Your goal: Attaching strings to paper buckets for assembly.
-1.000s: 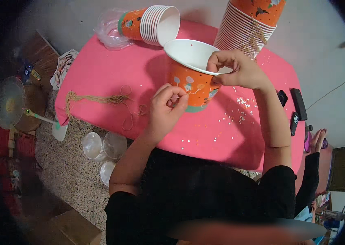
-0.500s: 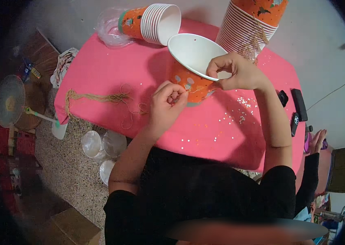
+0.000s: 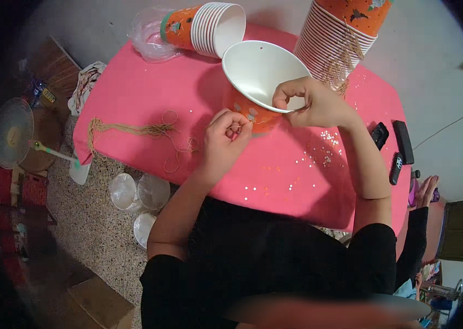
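An orange patterned paper bucket (image 3: 259, 68) with a white inside and rim stands tilted on the pink table, its mouth toward me. A small punched hole shows in its far wall. My right hand (image 3: 316, 104) is closed on the near right part of the rim, thumb outside and fingers inside. In front of the bucket's outer wall my left hand (image 3: 225, 141) is closed in a pinch on a thin string (image 3: 238, 127); its far end is hard to make out. A loose bundle of tan strings (image 3: 133, 130) lies to the left of that hand.
A tall nested bucket stack (image 3: 327, 46) with strings draped over it stands back right. Another stack (image 3: 204, 30) lies sideways beside a clear plastic bag (image 3: 152, 35). Small white paper dots (image 3: 324, 156) litter the pink cloth (image 3: 231, 189). A black remote (image 3: 396, 167) sits near the right edge.
My right hand has shifted slightly left and toward me with the bucket's rim. The bucket is tipped a little more toward me. My left hand keeps its pinch in nearly the same place.
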`<action>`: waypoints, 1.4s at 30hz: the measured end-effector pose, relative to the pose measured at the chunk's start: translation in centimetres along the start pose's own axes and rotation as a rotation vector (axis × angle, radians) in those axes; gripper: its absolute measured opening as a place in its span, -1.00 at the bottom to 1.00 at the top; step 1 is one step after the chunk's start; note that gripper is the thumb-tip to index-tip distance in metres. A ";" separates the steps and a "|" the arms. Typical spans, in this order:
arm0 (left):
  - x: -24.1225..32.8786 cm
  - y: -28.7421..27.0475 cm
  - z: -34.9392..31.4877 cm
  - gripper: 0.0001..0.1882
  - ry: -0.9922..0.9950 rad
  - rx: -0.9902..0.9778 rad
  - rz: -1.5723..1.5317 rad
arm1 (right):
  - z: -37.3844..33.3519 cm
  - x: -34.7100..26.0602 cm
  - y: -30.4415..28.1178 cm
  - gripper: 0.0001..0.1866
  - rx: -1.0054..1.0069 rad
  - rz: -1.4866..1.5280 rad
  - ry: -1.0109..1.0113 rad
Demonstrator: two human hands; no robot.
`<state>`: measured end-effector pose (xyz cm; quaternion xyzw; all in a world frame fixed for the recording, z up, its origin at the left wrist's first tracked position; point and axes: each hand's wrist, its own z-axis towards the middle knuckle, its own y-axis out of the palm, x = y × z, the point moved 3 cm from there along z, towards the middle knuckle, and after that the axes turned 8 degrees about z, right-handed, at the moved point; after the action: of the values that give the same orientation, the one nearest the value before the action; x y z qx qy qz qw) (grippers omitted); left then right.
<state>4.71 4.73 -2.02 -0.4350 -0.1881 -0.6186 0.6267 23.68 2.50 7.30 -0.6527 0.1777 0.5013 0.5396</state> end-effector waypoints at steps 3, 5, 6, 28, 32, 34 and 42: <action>-1.1 0.2 -0.2 -0.89 -0.071 0.002 -0.028 | 0.2 0.6 0.5 -0.87 0.041 -0.031 -0.021; -1.7 0.3 -0.1 -0.90 -0.083 -0.004 -0.009 | 0.4 1.0 0.7 -0.89 0.067 -0.049 -0.018; -1.8 0.3 -0.1 -0.90 -0.083 -0.005 -0.009 | 0.4 1.0 0.8 -0.89 0.068 -0.049 -0.018; -4.3 1.1 -0.3 -0.94 -0.134 0.007 -0.152 | 0.3 -0.6 2.9 -0.82 0.279 -0.504 -0.322; -4.2 0.8 -0.5 -0.98 -0.208 -0.101 -0.149 | 0.2 -0.2 1.6 -0.79 0.154 -0.350 -0.078; -4.1 0.8 -0.5 -0.98 -0.194 -0.098 -0.145 | 0.1 0.1 1.1 -0.79 0.138 -0.311 -0.053; -1.3 0.4 0.0 -0.93 -0.127 0.026 -0.166 | 0.0 -1.1 2.4 -0.77 0.198 -0.215 -0.011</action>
<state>4.91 5.46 -3.15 -0.4482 -0.2706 -0.6370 0.5658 21.35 1.35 6.99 -0.6086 0.1524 0.4242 0.6530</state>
